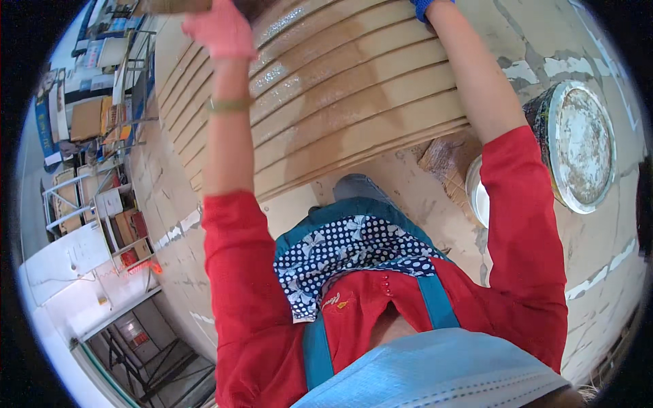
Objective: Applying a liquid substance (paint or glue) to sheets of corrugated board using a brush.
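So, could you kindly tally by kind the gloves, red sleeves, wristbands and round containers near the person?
Gloves: 2, pink glove and blue glove
Red sleeves: 2, left sleeve and right sleeve
Wristbands: 1, green wristband
Round containers: 2, bucket and white tub, partly hidden
Total: 7

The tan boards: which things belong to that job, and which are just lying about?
Seem part of the job:
tan boards
pink-gloved left hand
blue-gloved right hand

Probably just lying about:
stained bucket (not sure)
brown cardboard box
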Action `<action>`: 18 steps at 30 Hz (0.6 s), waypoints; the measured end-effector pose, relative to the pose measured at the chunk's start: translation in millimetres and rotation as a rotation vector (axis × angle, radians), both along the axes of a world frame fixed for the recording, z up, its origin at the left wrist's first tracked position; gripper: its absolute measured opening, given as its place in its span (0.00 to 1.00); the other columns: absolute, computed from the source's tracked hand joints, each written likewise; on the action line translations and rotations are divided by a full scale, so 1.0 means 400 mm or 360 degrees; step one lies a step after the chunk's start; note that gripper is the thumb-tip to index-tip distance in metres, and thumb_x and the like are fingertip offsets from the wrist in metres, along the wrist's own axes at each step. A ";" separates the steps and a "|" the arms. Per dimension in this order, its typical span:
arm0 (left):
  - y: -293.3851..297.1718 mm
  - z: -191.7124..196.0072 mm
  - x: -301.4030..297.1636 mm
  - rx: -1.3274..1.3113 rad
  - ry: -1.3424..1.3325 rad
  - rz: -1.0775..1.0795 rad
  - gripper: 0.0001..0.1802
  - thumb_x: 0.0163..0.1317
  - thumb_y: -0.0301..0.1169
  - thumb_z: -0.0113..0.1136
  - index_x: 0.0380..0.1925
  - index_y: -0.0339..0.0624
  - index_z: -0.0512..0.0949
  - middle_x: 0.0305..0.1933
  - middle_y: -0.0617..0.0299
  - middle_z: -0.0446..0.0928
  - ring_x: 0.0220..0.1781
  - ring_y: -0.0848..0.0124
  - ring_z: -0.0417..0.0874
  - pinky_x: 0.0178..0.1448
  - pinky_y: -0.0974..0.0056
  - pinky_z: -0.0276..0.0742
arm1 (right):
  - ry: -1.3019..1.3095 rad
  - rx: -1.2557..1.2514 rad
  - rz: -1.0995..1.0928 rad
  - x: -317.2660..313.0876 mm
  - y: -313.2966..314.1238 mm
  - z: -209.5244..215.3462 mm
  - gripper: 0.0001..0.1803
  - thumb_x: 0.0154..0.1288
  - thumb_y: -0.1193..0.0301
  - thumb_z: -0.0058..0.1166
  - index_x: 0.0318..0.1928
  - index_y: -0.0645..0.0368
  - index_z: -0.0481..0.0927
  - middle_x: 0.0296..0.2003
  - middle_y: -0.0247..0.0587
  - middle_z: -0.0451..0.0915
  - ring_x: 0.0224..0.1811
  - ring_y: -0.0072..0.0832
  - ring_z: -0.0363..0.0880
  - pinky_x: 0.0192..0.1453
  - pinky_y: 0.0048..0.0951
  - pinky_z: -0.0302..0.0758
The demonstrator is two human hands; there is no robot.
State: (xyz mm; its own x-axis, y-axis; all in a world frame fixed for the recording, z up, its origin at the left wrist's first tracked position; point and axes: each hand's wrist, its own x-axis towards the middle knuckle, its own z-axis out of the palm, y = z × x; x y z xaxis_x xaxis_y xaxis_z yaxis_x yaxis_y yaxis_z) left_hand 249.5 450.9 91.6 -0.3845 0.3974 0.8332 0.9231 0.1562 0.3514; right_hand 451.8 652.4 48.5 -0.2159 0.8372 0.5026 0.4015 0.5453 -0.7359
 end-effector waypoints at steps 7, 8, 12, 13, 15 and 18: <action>0.266 -0.045 -0.210 -0.0087 -0.0267 0.0444 0.19 0.62 0.42 0.54 0.34 0.34 0.76 0.39 0.45 0.77 0.43 0.49 0.76 0.48 0.50 0.68 | -0.0014 0.0107 0.0044 -0.054 0.004 -0.016 0.19 0.60 0.55 0.48 0.26 0.58 0.79 0.25 0.52 0.79 0.28 0.47 0.78 0.34 0.44 0.72; 0.163 -0.012 0.026 -0.0187 -0.0512 0.0091 0.18 0.62 0.42 0.55 0.35 0.34 0.76 0.41 0.46 0.77 0.44 0.50 0.76 0.48 0.50 0.68 | -0.0036 0.0079 -0.0034 0.002 0.030 -0.047 0.18 0.60 0.56 0.48 0.26 0.58 0.79 0.25 0.52 0.79 0.28 0.47 0.78 0.34 0.44 0.72; -0.135 -0.023 0.228 -0.0335 -0.0137 -0.0081 0.05 0.57 0.28 0.55 0.30 0.39 0.73 0.24 0.54 0.73 0.29 0.58 0.75 0.38 0.53 0.69 | 0.0066 -0.0110 0.0114 -0.036 -0.019 0.035 0.18 0.60 0.56 0.49 0.26 0.58 0.79 0.23 0.52 0.78 0.25 0.45 0.77 0.33 0.44 0.72; -0.208 -0.051 0.271 -0.0272 0.0152 -0.0079 0.05 0.55 0.28 0.56 0.29 0.39 0.73 0.23 0.52 0.73 0.29 0.57 0.75 0.38 0.54 0.69 | 0.0062 -0.0115 0.0131 -0.042 -0.023 0.039 0.18 0.60 0.56 0.49 0.26 0.58 0.79 0.23 0.52 0.78 0.25 0.45 0.77 0.33 0.44 0.72; -0.342 -0.031 0.359 -0.0596 -0.0572 -0.0401 0.05 0.54 0.28 0.58 0.29 0.41 0.73 0.24 0.53 0.74 0.28 0.56 0.75 0.37 0.57 0.70 | 0.0033 -0.0063 0.0092 -0.046 -0.018 0.029 0.19 0.59 0.56 0.49 0.25 0.58 0.79 0.22 0.50 0.78 0.24 0.44 0.77 0.33 0.43 0.72; -0.377 0.001 0.386 -0.0732 -0.0581 -0.0420 0.04 0.54 0.26 0.58 0.29 0.41 0.74 0.25 0.54 0.74 0.27 0.56 0.75 0.36 0.59 0.70 | -0.0019 -0.0020 0.0069 -0.043 -0.007 0.019 0.19 0.59 0.55 0.48 0.25 0.58 0.79 0.21 0.50 0.78 0.24 0.43 0.77 0.32 0.43 0.71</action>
